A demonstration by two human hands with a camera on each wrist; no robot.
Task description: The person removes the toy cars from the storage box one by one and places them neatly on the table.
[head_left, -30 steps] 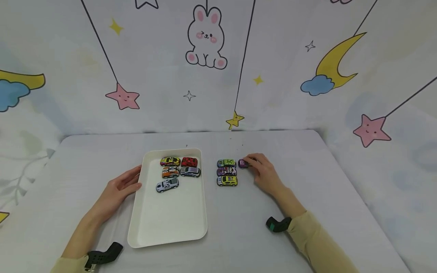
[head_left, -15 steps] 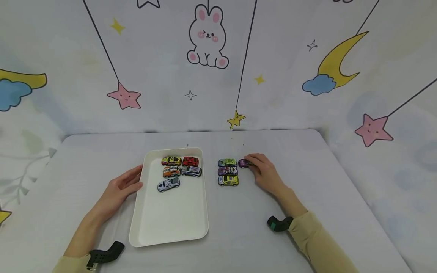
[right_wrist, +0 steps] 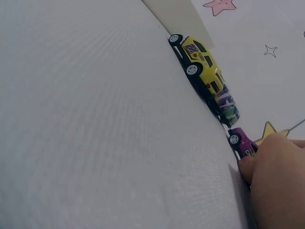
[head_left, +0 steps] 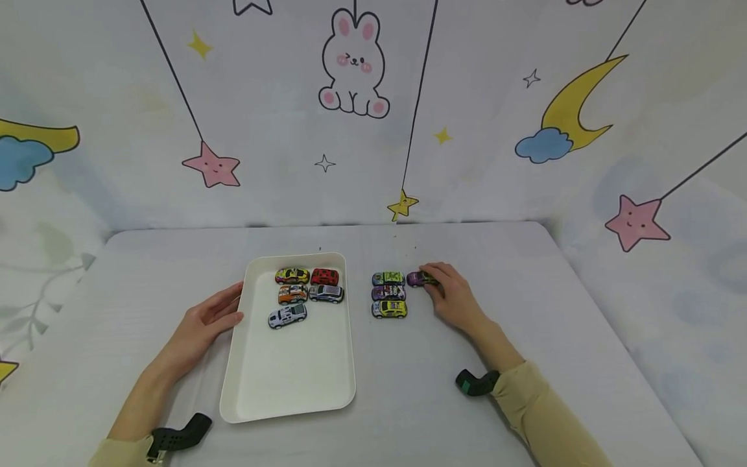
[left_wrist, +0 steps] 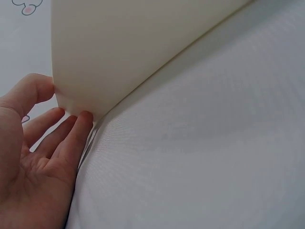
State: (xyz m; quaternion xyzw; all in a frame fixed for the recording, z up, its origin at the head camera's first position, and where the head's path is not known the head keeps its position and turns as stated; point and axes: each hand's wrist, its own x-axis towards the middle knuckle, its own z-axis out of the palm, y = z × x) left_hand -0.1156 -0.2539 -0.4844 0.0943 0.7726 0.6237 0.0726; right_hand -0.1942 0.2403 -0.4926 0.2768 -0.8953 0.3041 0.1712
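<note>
My left hand (head_left: pixel 203 327) lies at the left side of the white tray (head_left: pixel 292 383), its extended fingertips and thumb touching the tray's outer wall (left_wrist: pixel 109 47) in the left wrist view. My right hand (head_left: pixel 458 295) pinches a purple toy car (head_left: pixel 417 279) on the tabletop; its fingers hide the car's right end. In the right wrist view the thumb is against this purple toy car (right_wrist: pixel 244 143). Just left of it, a green toy car (head_left: pixel 388 278), a purple-and-white one (head_left: pixel 388 293) and a yellow one (head_left: pixel 389 309) stand in a column.
Inside the tray's far half are several toy cars: yellow (head_left: pixel 292 275), red (head_left: pixel 324 277), orange (head_left: pixel 292 294), dark striped (head_left: pixel 326 294) and a slanted silver one (head_left: pixel 287 316). A patterned cloth wall (head_left: pixel 262 97) rises behind the white tabletop (head_left: pixel 496 259).
My right fingers have shifted slightly on the purple toy car, so more of it shows. My left hand and the tray stay in place.
</note>
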